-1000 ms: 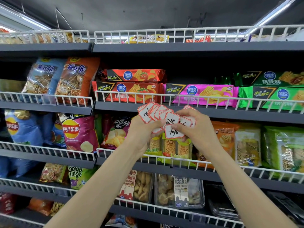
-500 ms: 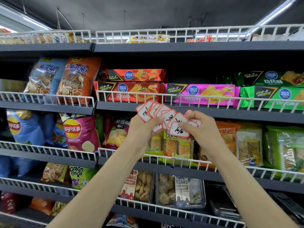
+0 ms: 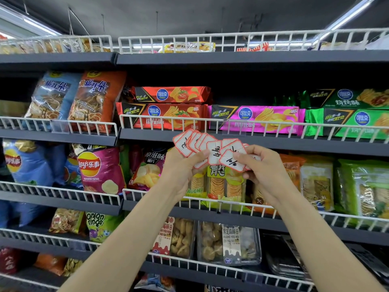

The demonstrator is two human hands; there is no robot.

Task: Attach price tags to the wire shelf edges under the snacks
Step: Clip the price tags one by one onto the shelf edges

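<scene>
Both hands are raised in front of the snack shelves. My left hand (image 3: 185,167) grips a fanned stack of white price tags with red borders (image 3: 194,142). My right hand (image 3: 260,167) pinches one tag marked "10" (image 3: 231,162) at the right end of the fan, with more tags behind its fingers. The white wire shelf edge (image 3: 263,124) runs just above the tags, below the pink and red chip packs. A clear tag holder (image 3: 233,130) hangs on that wire. Another wire edge (image 3: 231,204) runs below the hands.
Lay's chip bags (image 3: 99,167) and blue bags fill the left shelves. Green cracker packs (image 3: 362,186) stand at right. A clear holder (image 3: 60,126) hangs on the upper left wire. Clear tubs of snacks (image 3: 229,243) sit on the lower shelf.
The right hand has drawn the "10" tag rightward and slightly down, apart from the fan. The fan in the left hand has spread a little wider.
</scene>
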